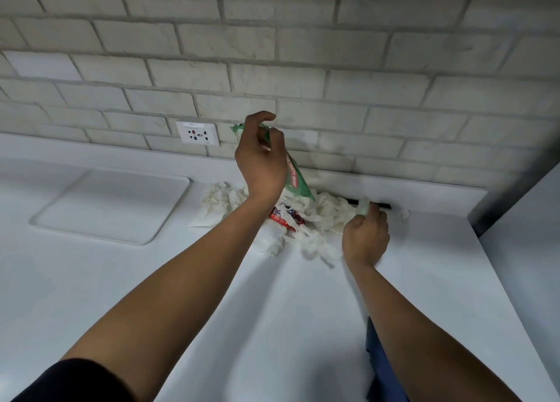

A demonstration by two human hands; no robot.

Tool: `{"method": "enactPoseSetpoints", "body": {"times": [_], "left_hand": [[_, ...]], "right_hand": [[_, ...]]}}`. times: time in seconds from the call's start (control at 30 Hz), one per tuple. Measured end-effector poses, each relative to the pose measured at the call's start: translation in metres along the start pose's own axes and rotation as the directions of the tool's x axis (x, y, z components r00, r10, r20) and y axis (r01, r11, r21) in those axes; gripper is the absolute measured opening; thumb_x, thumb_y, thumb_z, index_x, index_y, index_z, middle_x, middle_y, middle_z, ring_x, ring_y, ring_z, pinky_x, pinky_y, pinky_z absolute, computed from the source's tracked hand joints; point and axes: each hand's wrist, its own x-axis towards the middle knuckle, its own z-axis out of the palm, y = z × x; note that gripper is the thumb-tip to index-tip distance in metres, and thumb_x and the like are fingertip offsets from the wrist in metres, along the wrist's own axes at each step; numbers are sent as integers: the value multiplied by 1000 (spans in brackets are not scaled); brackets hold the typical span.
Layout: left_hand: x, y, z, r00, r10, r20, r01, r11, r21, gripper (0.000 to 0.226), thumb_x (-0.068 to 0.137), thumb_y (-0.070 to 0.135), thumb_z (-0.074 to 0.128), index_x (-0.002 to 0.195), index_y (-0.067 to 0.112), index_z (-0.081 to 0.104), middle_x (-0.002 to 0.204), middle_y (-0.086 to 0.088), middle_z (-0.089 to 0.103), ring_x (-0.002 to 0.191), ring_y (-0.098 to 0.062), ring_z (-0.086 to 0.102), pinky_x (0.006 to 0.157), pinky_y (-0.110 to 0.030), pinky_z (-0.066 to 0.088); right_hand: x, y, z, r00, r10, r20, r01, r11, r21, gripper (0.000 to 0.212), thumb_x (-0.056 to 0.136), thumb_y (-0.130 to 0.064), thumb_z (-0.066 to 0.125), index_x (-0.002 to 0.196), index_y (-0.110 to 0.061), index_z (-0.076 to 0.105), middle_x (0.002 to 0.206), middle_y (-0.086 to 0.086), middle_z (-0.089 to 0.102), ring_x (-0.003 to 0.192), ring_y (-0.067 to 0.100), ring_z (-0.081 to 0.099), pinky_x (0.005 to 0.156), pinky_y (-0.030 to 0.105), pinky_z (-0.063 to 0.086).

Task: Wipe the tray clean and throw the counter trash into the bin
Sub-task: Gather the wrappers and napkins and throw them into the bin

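Even bright light, soft arm shadows on counter [181,280], wide-angle bending at edges, slight blur

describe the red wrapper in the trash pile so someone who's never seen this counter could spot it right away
Start at the white counter under the brick wall and find the heap of crumpled white tissues against the wall, right of the white tray. The red wrapper lies near the heap's front, partly under tissue, just right of the left wrist. It is the only red piece; the green packet is lifted in the left hand.

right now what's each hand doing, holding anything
Left hand: pinching the green wrapper, lifted.
Right hand: gripping a piece of white tissue.
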Motion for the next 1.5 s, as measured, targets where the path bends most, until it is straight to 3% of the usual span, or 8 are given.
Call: {"method": "enactPoseSetpoints", "body": {"times": [0.27, 0.43, 0.67, 0.87, 1.0, 1.23, 1.4, 1.5], "left_hand": [[-10, 4, -12, 993, 80, 90, -82, 997, 17, 20, 94, 11, 57, 105, 20, 70, 85, 9, 66, 78, -7, 64, 69, -20, 51], [-26, 1, -22, 987, 24, 161, -27, 1000, 16, 25, 95, 13, 57, 108, 24, 75, 93, 11, 70, 86, -5, 66, 77, -20, 52], [-48, 2, -41, 930, -145, 339, 157, 987, -9, 24, 97, 17, 55, 108, 24, 76, 83, 12, 72, 55, -3, 52, 60, -19, 43], [-83, 9, -71, 784, -113, 610, 164, 986, -29, 23, 98, 17, 56, 107, 24, 76, 82, 8, 70, 65, -3, 59, 69, -40, 58], [-114, 30, -94, 690, -39, 723, 171, 979, -111, 22, 98, 15, 57, 109, 20, 76, 102, 9, 74, 82, -4, 65, 76, -23, 52], [-206, 59, -131, 505, -181, 844, 453, 888, -81, 16, 91, 20, 65, 104, 24, 75, 98, 13, 74, 87, -5, 67, 85, -28, 55], [-286, 85, -147, 350, -129, 928, 477, 877, -58, 43, 87, 18, 73, 123, 29, 52, 102, 6, 66, 91, 2, 63, 78, -12, 52], [-334, 95, -146, 287, -88, 954, 413, 910, -40, 21, 89, 17, 67, 110, 21, 64, 97, 9, 70, 90, -2, 66, 86, -30, 57]], "right_hand": [[-10, -26, -14, 980, -186, 67, 160, 946, 280, 57, 79, -12, 44, 136, -18, 47, 122, 10, 63, 99, 32, 61, 80, 40, 52], [-33, -41, -30, 900, -336, 278, 218, 898, 382, 83, 74, -13, 54, 146, -44, 25, 97, 3, 64, 83, 26, 59, 74, 37, 52], [-58, -45, -48, 892, -396, 219, 312, 889, 335, 61, 78, -11, 55, 138, -22, 51, 134, -7, 58, 120, 12, 54, 101, 27, 44], [-90, -50, -82, 969, -243, 54, 215, 927, 308, 53, 84, -5, 51, 134, -24, 55, 124, -3, 60, 109, 8, 56, 93, 21, 44], [-126, -55, -106, 986, -149, -77, 165, 943, 290, 38, 90, -6, 54, 124, -20, 59, 108, -5, 61, 96, 7, 57, 81, 20, 44], [-222, -23, -155, 971, 105, -214, -42, 960, 278, 11, 93, -10, 53, 99, -14, 62, 90, 0, 58, 80, 10, 58, 69, 21, 43], [-276, 17, -221, 934, 197, -298, -143, 971, 193, 23, 95, -19, 49, 114, -20, 63, 95, -3, 59, 81, 4, 58, 70, 21, 47], [-298, 48, -256, 906, 242, -347, -192, 966, 175, 34, 95, -13, 51, 126, -22, 60, 107, -4, 64, 97, 3, 60, 84, 25, 52]]}}
